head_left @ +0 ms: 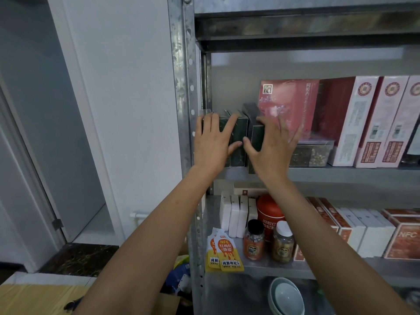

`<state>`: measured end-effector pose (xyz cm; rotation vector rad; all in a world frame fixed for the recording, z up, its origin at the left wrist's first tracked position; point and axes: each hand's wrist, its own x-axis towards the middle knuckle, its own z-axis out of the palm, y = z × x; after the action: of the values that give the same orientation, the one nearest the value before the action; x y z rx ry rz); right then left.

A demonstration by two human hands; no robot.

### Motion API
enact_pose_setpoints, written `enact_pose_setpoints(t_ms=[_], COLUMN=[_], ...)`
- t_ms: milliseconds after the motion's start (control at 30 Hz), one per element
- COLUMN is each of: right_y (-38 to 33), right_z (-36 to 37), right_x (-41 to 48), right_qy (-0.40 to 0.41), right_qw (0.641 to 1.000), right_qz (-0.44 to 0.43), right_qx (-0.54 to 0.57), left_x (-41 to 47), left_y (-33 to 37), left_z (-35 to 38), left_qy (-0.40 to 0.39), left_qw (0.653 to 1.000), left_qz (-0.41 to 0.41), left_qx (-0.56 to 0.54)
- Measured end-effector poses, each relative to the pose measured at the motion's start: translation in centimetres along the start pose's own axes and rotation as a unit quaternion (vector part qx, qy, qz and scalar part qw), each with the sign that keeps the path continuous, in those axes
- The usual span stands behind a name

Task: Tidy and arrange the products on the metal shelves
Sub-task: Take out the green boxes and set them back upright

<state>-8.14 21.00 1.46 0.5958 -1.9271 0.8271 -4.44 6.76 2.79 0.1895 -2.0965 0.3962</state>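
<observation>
Several dark green boxes stand upright in a row at the left end of the middle metal shelf. My left hand lies flat with straight fingers on the fronts of the leftmost boxes. My right hand holds the rightmost green box, thumb on its front left and fingers spread along its right side. That box sits slightly forward of the row. A tall red box stands right behind my right hand.
Pink-and-white upright boxes and a clear tub of dried goods fill the shelf's right part. The lower shelf holds white boxes, a red tin, two jars, orange pouches. Bowls sit below. The steel upright stands left.
</observation>
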Motion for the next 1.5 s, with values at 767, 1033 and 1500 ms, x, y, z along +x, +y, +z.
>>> enact_pose_setpoints(t_ms=[767, 1033, 1500], right_y=[3.2, 5.5, 4.5], right_z=[-17.5, -15.4, -14.4], right_x=[-14.6, -17.1, -17.2], right_qy=[-0.027, -0.204, -0.141], right_qw=[0.795, 0.651, 0.618], right_qz=[0.369, 0.496, 0.561], right_qx=[0.48, 0.537, 0.532], left_x=[-16.1, -17.7, -20.5], left_y=[6.8, 6.3, 9.8], left_z=[-8.9, -9.3, -7.1], left_qy=[-0.301, -0.258, -0.126], left_qw=[0.564, 0.603, 0.952], left_qz=[-0.324, -0.397, 0.175], left_qx=[-0.698, -0.642, -0.217])
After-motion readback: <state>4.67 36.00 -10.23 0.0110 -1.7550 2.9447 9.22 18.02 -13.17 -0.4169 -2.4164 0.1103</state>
